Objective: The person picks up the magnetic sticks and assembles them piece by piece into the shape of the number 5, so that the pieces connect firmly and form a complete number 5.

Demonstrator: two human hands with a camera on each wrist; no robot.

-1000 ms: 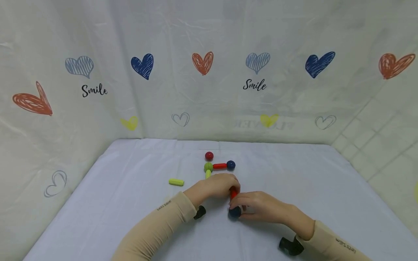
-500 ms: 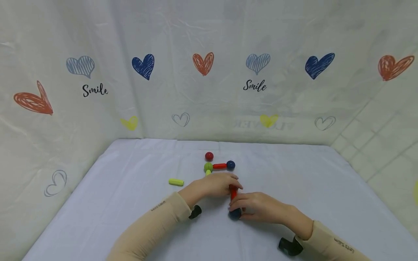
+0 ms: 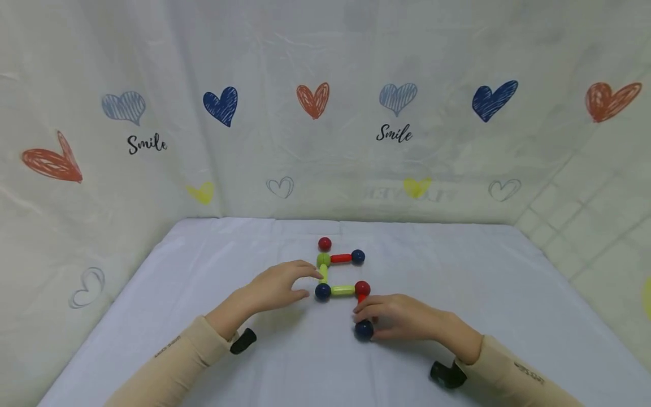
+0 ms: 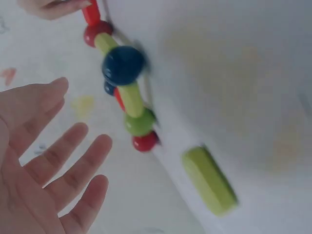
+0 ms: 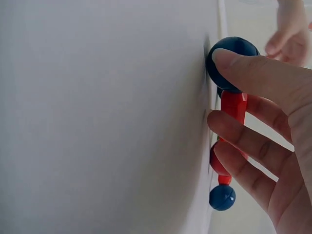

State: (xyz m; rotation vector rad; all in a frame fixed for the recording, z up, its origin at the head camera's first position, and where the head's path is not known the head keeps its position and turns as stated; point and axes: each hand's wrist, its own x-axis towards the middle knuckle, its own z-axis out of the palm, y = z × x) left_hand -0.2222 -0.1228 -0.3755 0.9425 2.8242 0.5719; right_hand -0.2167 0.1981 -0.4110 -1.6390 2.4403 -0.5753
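Observation:
My right hand [image 3: 402, 319] holds the near blue ball [image 3: 363, 330] of a wooden ball-and-stick chain, thumb on the ball and fingers beside its red stick [image 5: 234, 106]. That stick runs up to a red ball [image 3: 363, 288]. From there a yellow-green stick [image 3: 343, 290] leads left to another blue ball [image 3: 322, 291]. A second yellow-green stick [image 3: 324, 274] joins it to a green ball [image 3: 323, 259]. My left hand [image 3: 277, 285] hovers left of the chain, its fingers apart and holding nothing in the left wrist view.
From the green ball a red stick [image 3: 341, 258] reaches a far blue ball [image 3: 358, 256]. Another red ball [image 3: 324, 243] sits right behind the green one. A loose yellow-green stick [image 4: 209, 180] lies on the white-covered table, hidden behind my left hand in the head view.
My left hand has let go of the red stick and drawn back to the left, uncovering the middle of the chain. The right hand keeps its hold with almost no movement.

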